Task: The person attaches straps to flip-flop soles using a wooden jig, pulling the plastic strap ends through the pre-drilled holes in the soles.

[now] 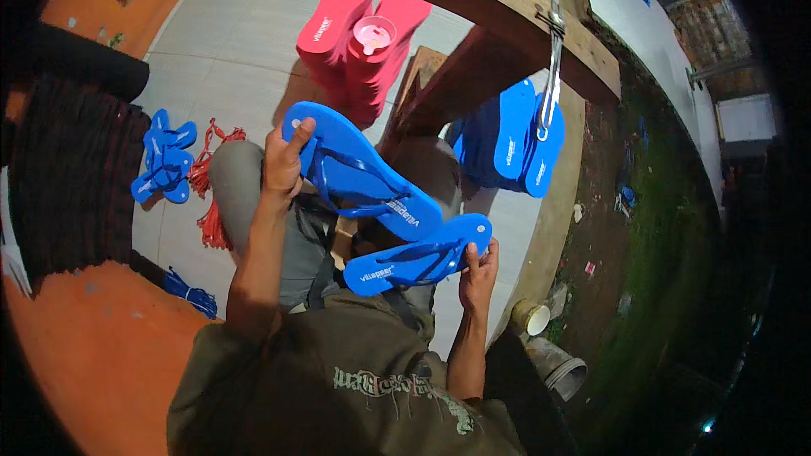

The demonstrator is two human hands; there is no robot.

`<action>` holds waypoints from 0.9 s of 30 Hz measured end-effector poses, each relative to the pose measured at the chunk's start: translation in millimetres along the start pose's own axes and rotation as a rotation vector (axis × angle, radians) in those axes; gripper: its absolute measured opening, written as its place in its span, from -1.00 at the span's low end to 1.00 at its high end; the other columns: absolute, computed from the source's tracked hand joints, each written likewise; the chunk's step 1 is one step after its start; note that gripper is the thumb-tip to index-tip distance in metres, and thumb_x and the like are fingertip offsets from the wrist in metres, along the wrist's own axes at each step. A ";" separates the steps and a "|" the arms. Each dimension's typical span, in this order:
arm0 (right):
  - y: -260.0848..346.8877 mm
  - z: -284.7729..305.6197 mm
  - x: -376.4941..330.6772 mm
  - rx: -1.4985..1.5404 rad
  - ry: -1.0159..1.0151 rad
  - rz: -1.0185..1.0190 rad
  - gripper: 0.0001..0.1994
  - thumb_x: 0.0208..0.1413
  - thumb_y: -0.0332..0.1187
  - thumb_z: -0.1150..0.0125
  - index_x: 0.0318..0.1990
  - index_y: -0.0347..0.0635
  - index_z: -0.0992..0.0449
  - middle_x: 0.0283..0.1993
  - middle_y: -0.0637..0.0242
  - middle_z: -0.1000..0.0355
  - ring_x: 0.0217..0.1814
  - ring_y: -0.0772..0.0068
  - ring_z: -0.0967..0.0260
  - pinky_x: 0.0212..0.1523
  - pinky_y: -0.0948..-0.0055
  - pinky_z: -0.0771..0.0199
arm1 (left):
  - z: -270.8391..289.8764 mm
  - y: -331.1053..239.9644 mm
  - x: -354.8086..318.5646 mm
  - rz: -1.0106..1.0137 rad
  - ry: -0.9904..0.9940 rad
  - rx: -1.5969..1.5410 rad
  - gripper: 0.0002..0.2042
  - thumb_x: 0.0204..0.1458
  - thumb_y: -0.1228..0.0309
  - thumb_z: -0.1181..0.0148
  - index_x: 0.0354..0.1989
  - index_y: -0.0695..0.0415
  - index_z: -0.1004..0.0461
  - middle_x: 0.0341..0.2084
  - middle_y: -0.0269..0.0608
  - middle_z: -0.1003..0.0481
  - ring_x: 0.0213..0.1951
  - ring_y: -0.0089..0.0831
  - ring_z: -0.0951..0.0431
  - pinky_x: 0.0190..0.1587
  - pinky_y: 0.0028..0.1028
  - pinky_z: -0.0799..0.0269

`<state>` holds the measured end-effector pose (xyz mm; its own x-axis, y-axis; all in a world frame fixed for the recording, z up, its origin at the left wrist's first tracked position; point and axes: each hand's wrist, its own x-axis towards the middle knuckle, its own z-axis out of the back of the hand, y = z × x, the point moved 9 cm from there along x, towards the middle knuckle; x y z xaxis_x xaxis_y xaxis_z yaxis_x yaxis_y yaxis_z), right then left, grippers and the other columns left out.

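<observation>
My left hand (pixel 285 160) grips one end of a blue flip-flop (pixel 355 177), thumb on top of the sole, with its blue strap fitted across. In my right hand (pixel 479 277) is a second blue flip-flop (pixel 414 255), also strapped, pinched near its toe end with the thumb on top. It lies tilted just below the first one, their heel ends close together over my lap. The fingers under both soles are mostly hidden.
Ahead stand stacked pink soles (pixel 338 25) topped by a small pink container (pixel 374 34). A wooden stand (pixel 507 13) carries a metal tool (pixel 553 67); blue soles (pixel 511 135) are stacked beneath. Left lie finished blue flip-flops (pixel 165 156), red straps (pixel 215 224) and blue straps (pixel 190 294).
</observation>
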<state>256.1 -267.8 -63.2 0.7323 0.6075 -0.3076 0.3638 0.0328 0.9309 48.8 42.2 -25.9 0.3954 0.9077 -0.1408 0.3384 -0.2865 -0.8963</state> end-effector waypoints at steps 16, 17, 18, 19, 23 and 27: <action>42.2 -56.8 9.1 -0.754 0.355 0.312 -0.56 -0.23 -0.14 -0.34 -0.14 -0.03 -0.42 0.21 -0.04 0.10 0.26 0.03 0.09 0.20 0.23 0.02 | -58.6 70.0 -17.2 0.232 0.220 0.311 -0.73 -0.06 0.21 -0.18 -0.35 0.18 -0.45 -0.56 -0.42 -0.42 -0.47 -0.64 -0.37 -0.34 -0.60 -0.34; 38.5 -55.0 13.8 -0.712 0.347 0.251 -0.52 -0.40 -0.08 -0.43 -0.24 0.02 -0.46 0.23 -0.01 0.15 0.26 -0.05 0.11 0.19 0.20 0.02 | -64.8 83.6 -24.8 0.287 0.292 0.383 -0.71 -0.05 0.20 -0.17 -0.32 0.19 -0.44 -0.53 -0.41 -0.42 -0.44 -0.63 -0.38 -0.31 -0.59 -0.34; 40.9 -58.1 12.0 -0.707 0.342 0.261 -0.52 -0.41 -0.09 -0.44 -0.25 0.00 -0.46 0.22 -0.01 0.14 0.26 -0.05 0.10 0.18 0.20 0.01 | -69.3 96.2 -34.9 0.341 0.362 0.455 -0.70 -0.05 0.19 -0.17 -0.30 0.19 -0.44 -0.51 -0.41 -0.43 -0.41 -0.62 -0.38 -0.28 -0.59 -0.34; 44.4 -64.5 10.7 -0.703 0.342 0.276 -0.52 -0.43 -0.11 -0.45 -0.26 -0.01 -0.45 0.22 -0.01 0.13 0.25 -0.04 0.10 0.18 0.20 0.01 | -83.2 102.9 -51.3 0.370 0.465 0.378 -0.67 -0.05 0.17 -0.16 -0.25 0.20 -0.42 -0.43 -0.38 -0.43 -0.34 -0.61 -0.38 -0.23 -0.57 -0.32; 65.2 -96.9 14.8 -0.671 0.438 0.343 -0.45 -0.44 -0.26 -0.48 -0.19 -0.09 -0.37 0.20 0.06 0.04 0.26 0.06 0.08 0.17 0.24 -0.01 | -79.7 99.3 -81.2 0.503 0.511 0.116 -0.57 -0.03 0.12 -0.14 -0.10 0.19 -0.33 -0.20 -0.27 -0.38 -0.13 -0.55 -0.33 -0.04 -0.50 -0.23; 67.3 -42.0 91.3 -0.285 0.151 0.278 -0.59 -0.11 -0.30 -0.26 -0.09 -0.23 -0.34 -0.07 0.21 -0.32 -0.22 0.42 -0.32 -0.14 0.46 -0.30 | 30.9 19.3 -64.8 0.306 -0.010 0.353 -0.54 0.01 0.04 -0.02 -0.05 0.14 -0.28 -0.17 -0.21 -0.37 -0.10 -0.36 -0.36 -0.02 -0.33 -0.27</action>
<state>323.3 -176.8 -20.4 0.6797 0.7331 -0.0250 -0.0245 0.0568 0.9981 3.3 -12.7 -47.1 0.4226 0.8011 -0.4239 -0.1042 -0.4216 -0.9008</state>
